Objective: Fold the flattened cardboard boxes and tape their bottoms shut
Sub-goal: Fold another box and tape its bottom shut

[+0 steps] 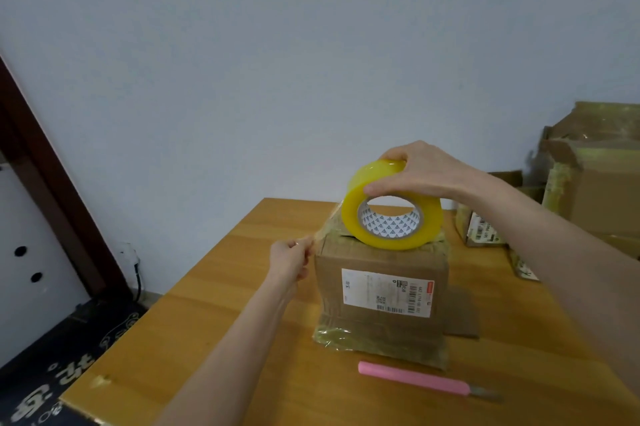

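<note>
head view: the cardboard box point(381, 328) stands on the wooden table point(207, 321), shipping label point(388, 292) facing the camera, its upper face turned up for taping. the right hand point(426, 172) grips the yellow tape roll point(363, 190) from above, thumb and fingers curled over its rim, and the roll rests on edge on the box top. the left hand point(291, 261) pinches the free tape end point(320, 235) just off the box's upper left corner. to do this well, i would anchor that end down the left wall first, keep the strip taut and centred over the flap seam, then roll rightward and rub it flat; slack here would likely wrinkle, as old tape on the lower edge already does. a pink utility knife point(415, 379) lies on the table near the box front, within reach for the cut and clear of the work. other taped boxes point(602, 183) sit to the right, well apart; nothing seems to block the pull.
</note>
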